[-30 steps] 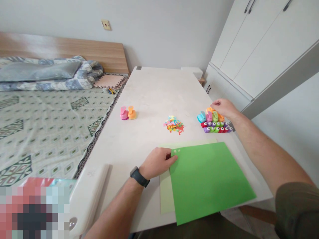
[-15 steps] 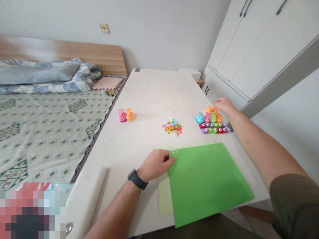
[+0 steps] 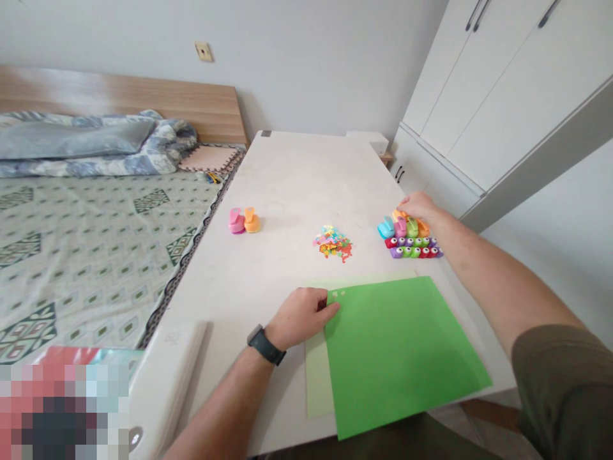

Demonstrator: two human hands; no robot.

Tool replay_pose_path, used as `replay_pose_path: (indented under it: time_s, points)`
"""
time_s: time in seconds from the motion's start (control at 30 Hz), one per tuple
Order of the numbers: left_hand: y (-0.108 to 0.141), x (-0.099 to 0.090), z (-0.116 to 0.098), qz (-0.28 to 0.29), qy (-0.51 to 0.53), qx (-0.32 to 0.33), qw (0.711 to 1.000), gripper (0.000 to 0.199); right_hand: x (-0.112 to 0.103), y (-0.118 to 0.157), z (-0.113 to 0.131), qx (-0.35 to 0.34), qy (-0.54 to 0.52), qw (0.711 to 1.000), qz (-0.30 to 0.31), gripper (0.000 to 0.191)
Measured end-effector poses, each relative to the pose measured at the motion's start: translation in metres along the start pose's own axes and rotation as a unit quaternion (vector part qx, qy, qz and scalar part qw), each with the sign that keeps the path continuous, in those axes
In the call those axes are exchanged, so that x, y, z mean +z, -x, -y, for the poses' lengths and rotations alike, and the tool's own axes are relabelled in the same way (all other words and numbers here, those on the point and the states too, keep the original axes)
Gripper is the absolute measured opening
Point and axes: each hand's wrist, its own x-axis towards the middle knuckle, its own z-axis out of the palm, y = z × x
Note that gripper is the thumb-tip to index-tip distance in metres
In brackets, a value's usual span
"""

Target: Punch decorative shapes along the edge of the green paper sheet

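Observation:
My left hand [image 3: 306, 316] pinches the upper left corner of a green sheet [image 3: 402, 351], beside two small punched holes. Under it lies a pale green sheet [image 3: 318, 383], showing at the left and top. My right hand [image 3: 420, 207] is at the back of a cluster of colourful craft punches [image 3: 412, 227], its fingertips at an orange one; whether it grips that punch is unclear. Rows of small punches [image 3: 414, 252] with eye-like dots stand in front. Left of these is a pile of colourful paper cutouts [image 3: 332, 244].
A pink punch [image 3: 236, 221] and an orange punch [image 3: 251, 220] stand on the left of the white table [image 3: 306, 172]. A long white device [image 3: 167, 383] lies at the near left. The bed [image 3: 105, 255] is on the left, white cabinets [image 3: 502, 76] on the right.
My right hand has moved slightly left and down, over the back of the punch cluster. My left hand still holds the green sheet's corner. The view has shifted slightly.

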Motion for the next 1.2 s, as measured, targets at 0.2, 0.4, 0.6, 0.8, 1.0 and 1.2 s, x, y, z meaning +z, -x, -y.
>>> replay_pose_path:
  time_s: [0.2,0.4,0.6,0.8,1.0,1.2]
  points:
    - [0.000,0.002,0.002,-0.001,0.004,0.009,1.000,0.045,-0.004,0.018,0.016,0.023,-0.010,1.000,0.012,0.032]
    - [-0.001,0.004,0.006,0.002,0.018,0.008,1.000,0.045,-0.014,0.040,0.043,-0.001,-0.157,0.978,-0.134,0.026]
    - [0.000,0.002,0.004,-0.006,0.050,-0.005,0.999,0.047,-0.026,0.120,0.086,-0.098,-0.423,0.901,-0.006,0.030]
    - [0.001,0.001,0.002,-0.016,0.076,-0.008,0.997,0.046,-0.011,0.203,0.116,-0.116,-0.486,0.844,0.196,0.050]
    - [0.000,0.003,0.003,-0.033,0.084,-0.010,0.996,0.047,0.011,0.221,0.117,-0.126,-0.409,0.876,0.225,0.039]
    - [-0.001,0.003,0.002,-0.041,0.099,-0.012,0.994,0.047,0.023,0.228,0.116,-0.158,-0.350,0.893,0.234,0.034]
